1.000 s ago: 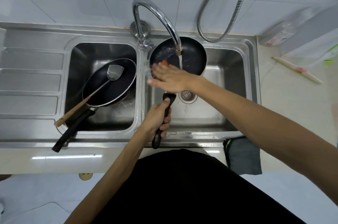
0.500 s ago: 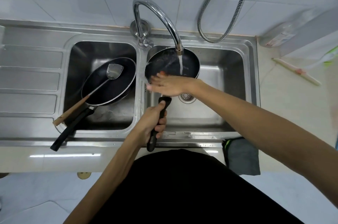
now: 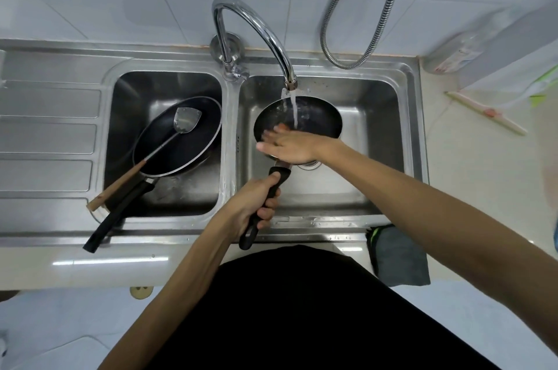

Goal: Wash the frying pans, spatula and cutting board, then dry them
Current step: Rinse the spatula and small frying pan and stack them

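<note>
A small black frying pan (image 3: 314, 116) is held under the running tap (image 3: 271, 37) over the right sink basin. My left hand (image 3: 255, 203) grips its black handle. My right hand (image 3: 290, 144) lies flat, fingers spread, on the pan's near rim and inner face; something orange shows under the fingertips. A larger black frying pan (image 3: 181, 146) rests tilted in the left basin, its handle sticking out over the front edge. A metal spatula (image 3: 184, 120) with a wooden handle lies in that pan. No cutting board is in view.
The steel double sink (image 3: 231, 140) has a ribbed draining board (image 3: 45, 140) on the left. A metal shower hose (image 3: 377, 16) hangs on the tiled wall. A grey cloth (image 3: 398, 255) hangs at the counter's front right. A bottle (image 3: 453, 52) lies at the right.
The small pan has come down and toward me under the water stream. My right hand has slid along its near rim, and my left hand has kept hold of the handle.
</note>
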`<action>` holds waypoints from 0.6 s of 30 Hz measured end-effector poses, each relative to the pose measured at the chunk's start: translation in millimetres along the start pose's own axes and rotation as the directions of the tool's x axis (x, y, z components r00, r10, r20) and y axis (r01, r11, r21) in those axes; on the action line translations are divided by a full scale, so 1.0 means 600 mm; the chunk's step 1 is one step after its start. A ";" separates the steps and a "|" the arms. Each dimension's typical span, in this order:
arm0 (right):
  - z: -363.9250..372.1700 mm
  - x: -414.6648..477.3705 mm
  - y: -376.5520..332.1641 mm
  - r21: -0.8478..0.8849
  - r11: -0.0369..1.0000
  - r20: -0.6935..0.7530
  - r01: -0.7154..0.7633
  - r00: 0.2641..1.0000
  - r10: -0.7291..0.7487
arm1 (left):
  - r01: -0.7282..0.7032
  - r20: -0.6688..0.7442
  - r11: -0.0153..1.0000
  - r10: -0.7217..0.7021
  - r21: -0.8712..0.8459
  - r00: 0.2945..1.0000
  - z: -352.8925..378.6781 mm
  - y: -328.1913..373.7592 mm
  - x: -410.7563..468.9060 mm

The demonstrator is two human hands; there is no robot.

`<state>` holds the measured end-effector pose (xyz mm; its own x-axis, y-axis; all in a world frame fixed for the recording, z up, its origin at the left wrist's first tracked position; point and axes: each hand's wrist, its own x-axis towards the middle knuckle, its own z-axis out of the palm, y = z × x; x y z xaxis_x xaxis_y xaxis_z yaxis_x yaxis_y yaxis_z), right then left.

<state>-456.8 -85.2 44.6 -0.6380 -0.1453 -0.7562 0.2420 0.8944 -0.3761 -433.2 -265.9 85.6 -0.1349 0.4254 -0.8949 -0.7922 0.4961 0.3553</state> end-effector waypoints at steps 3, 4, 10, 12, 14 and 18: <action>0.011 -0.034 0.014 -0.041 0.999 0.098 -0.031 0.995 0.035 | 0.001 -0.005 1.000 -0.001 -0.001 1.000 -0.015 -0.006 -0.001; 0.011 -0.043 0.026 -0.086 0.995 0.065 -0.057 0.996 0.062 | -0.008 -0.004 1.000 0.008 0.009 1.000 -0.017 -0.010 -0.002; 0.022 -0.033 0.093 -0.206 0.956 -0.314 -0.209 0.939 0.138 | -0.128 -0.007 0.974 0.132 0.186 0.991 -0.014 -0.032 -0.002; 0.028 -0.015 0.084 -0.135 0.977 -0.364 -0.164 0.926 0.105 | -0.155 0.011 0.952 0.158 0.262 0.987 -0.013 -0.031 -0.003; 0.031 -0.007 0.064 -0.060 0.996 -0.328 -0.063 0.944 0.040 | -0.170 0.017 0.939 0.173 0.299 0.985 -0.014 -0.030 -0.002; 0.042 -0.037 0.021 -0.018 0.990 -0.168 0.137 0.976 -0.138 | -0.199 -0.033 0.935 0.218 0.293 0.975 -0.020 -0.028 0.013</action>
<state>-421.1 -81.3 43.4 -0.7791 -0.1943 -0.5961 0.1391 0.8734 -0.4666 -428.4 -280.0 69.4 -0.3238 0.4977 -0.8047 -0.5395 0.6016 0.5891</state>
